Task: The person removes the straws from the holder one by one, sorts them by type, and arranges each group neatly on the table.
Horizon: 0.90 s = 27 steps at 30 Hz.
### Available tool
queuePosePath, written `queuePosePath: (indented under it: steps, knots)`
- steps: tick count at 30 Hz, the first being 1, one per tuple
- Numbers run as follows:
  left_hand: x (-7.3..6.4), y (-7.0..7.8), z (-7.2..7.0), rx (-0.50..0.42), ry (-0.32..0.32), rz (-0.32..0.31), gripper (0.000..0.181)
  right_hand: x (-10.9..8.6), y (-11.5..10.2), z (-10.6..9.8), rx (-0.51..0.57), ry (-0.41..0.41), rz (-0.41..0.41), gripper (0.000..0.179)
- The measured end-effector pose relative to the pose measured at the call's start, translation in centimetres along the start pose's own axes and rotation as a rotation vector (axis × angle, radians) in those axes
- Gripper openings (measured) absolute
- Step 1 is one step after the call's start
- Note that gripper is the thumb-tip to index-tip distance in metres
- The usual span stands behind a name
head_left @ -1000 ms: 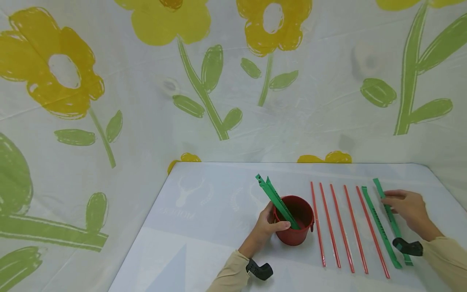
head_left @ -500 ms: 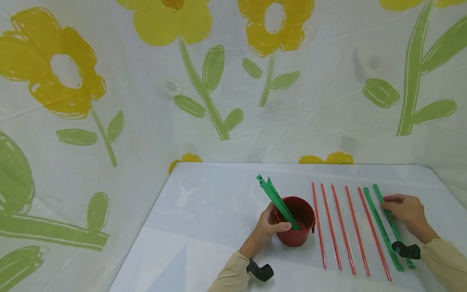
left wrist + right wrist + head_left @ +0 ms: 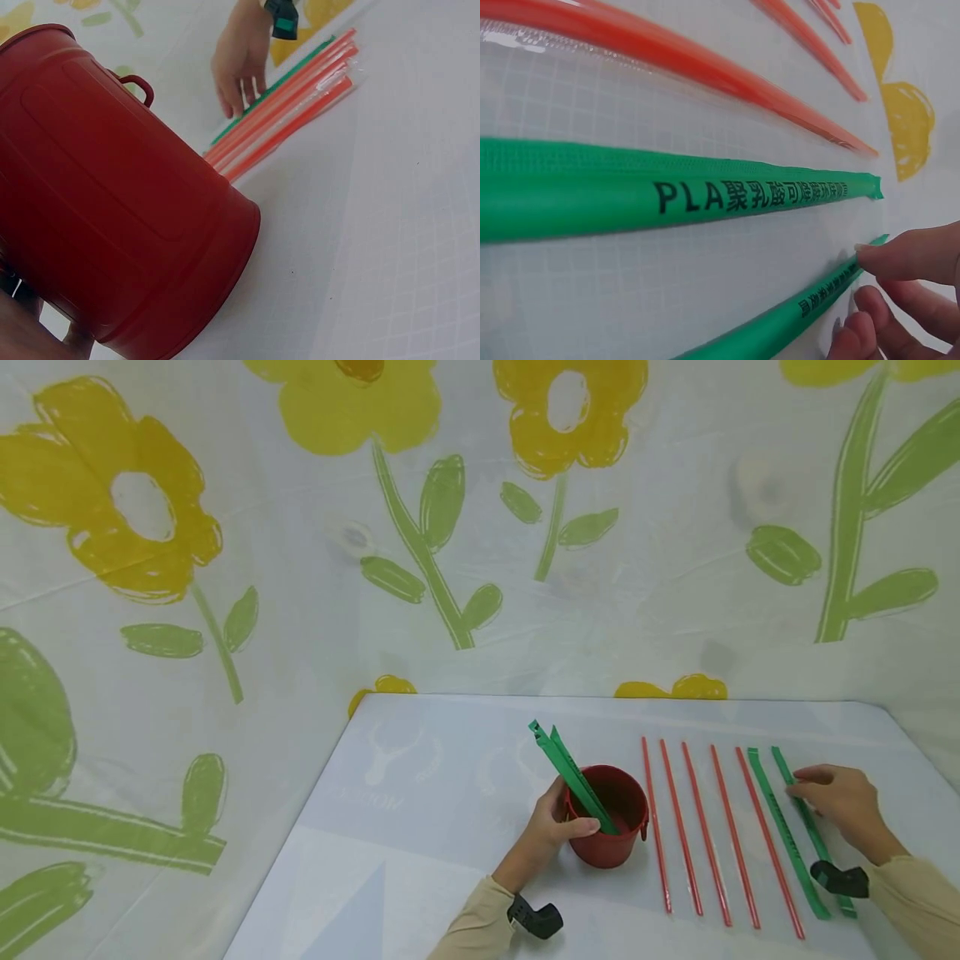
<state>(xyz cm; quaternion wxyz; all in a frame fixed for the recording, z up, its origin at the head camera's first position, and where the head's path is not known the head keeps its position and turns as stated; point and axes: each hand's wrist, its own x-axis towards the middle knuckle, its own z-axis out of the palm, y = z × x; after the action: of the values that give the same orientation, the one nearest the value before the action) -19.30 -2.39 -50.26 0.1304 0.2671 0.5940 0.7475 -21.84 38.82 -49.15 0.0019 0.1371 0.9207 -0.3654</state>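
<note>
While left hand [image 3: 544,831] grips bucket [image 3: 604,855] (red), right hand [image 3: 846,803] pinches green straw [image 3: 759,333].

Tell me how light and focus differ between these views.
Head view: soft, even light, only faint shadows on the white table; left wrist view: the red bucket looks dim, the distant right hand slightly blurred; right wrist view: clear wrapping glints along the nearest red straw, while lettering on the upper green straw is readable.

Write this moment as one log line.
left hand: holds red round bucket; inside: green wrapped straws; right hand: touches rightmost green straw; white table: thin red straws
</note>
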Motion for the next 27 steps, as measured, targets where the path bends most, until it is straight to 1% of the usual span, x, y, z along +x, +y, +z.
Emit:
queuePosePath:
  steps: [6, 12, 15, 20, 21, 22, 27]
  knots:
    - [-0.1, 0.3, 0.1, -0.002, -0.002, -0.017, 0.065, -0.4, 0.0, -0.2, -0.001, -0.013, 0.005, 0.048]
    - [0.0, -0.4, -0.1, 0.011, 0.014, 0.006, 0.063, -0.5, -0.4, -0.1, 0.002, -0.005, -0.002, 0.049]
    - [0.0, -0.7, -0.2, 0.015, 0.011, -0.004, 0.063, -0.5, -1.1, -0.1, 0.003, 0.001, -0.015, 0.051]
    - [0.0, -0.8, -0.3, 0.009, -0.006, -0.016, 0.064, -0.9, -2.7, 0.0, 0.013, 0.019, -0.083, 0.051]
    - [0.0, -0.8, -0.3, 0.009, -0.006, -0.014, 0.064, -0.9, -3.0, 0.0, 0.018, 0.033, -0.091, 0.050]
    - [0.0, -0.8, -0.3, 0.009, -0.006, -0.013, 0.064, -1.1, -3.4, 0.1, 0.020, 0.037, -0.116, 0.049]
    - [0.0, -0.9, -0.4, 0.021, -0.004, -0.019, 0.063, -1.9, -5.1, 0.2, 0.032, 0.037, -0.193, 0.048]
